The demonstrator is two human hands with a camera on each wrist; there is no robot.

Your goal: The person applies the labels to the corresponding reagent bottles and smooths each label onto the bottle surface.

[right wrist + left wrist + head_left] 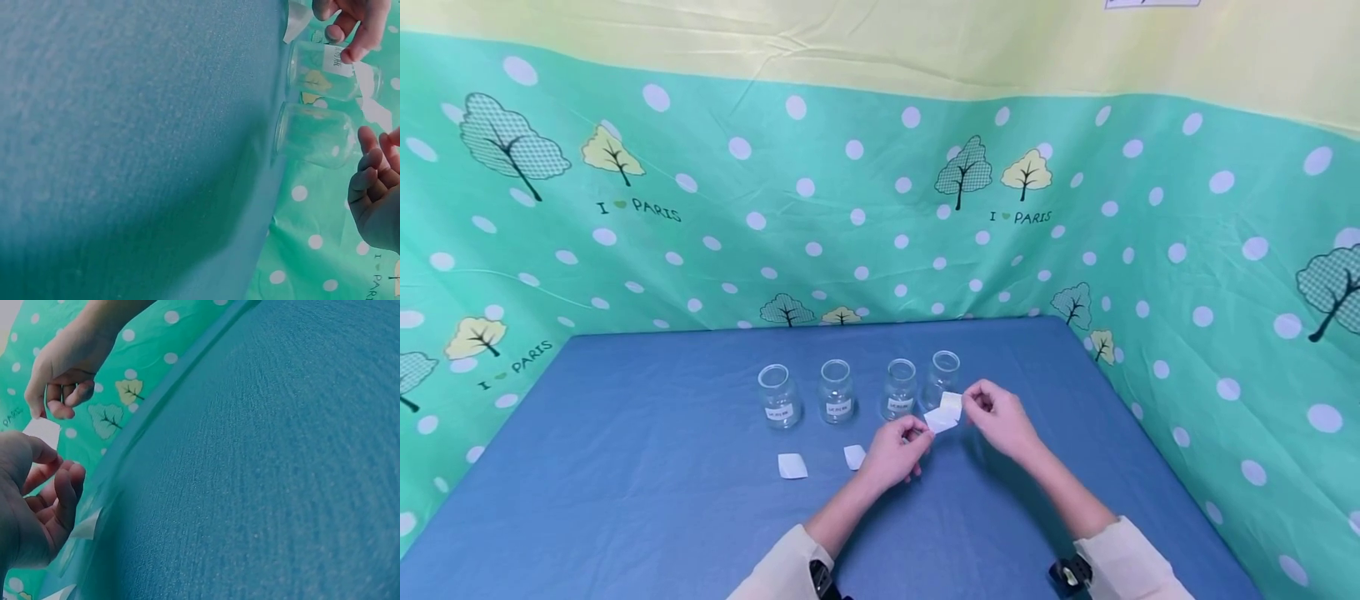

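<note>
In the head view my left hand (pixel 895 452) pinches a small piece of white paper (pixel 941 420) by its left end. My right hand (pixel 1002 422) pinches the upper right edge of a second white piece, a paper label (pixel 952 401), which meets the first piece and looks partly joined to it. Both pieces hang in the air before the rightmost glass jar (pixel 945 372), on which no label shows. Left of it, three open glass jars carry white labels, the nearest being this jar (pixel 900 383). The right wrist view shows the two pieces bent apart, the label (pixel 377 115) by my right fingertips.
Two small white paper pieces lie before the jars, one at the left (pixel 792 466) and one by my left wrist (pixel 854 457). A blue cloth (pixel 647 467) covers the table. Green dotted curtains (pixel 850 208) stand behind and at the sides.
</note>
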